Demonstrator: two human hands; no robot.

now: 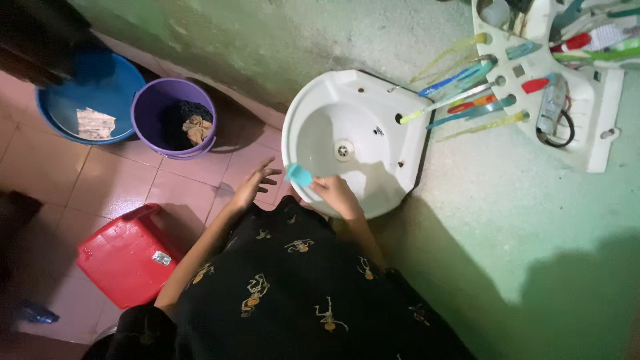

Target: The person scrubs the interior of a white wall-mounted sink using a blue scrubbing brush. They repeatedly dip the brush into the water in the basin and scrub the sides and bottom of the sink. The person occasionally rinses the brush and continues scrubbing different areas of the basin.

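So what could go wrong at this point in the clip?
The right hand holds a small blue cup right at the sink rim; it could slip and drop to the tiled floor instead of into the basin. The left hand hangs open in the air beside the rim, giving no support. Toothbrushes stick out of the wall rack next to the sink, so a raised arm might knock one loose.

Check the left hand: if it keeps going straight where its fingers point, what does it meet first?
Probably the small light-blue thing held out by the right hand: the left hand has its fingers spread toward it, just short. Behind that lies the white sink. Depth is unclear from above.
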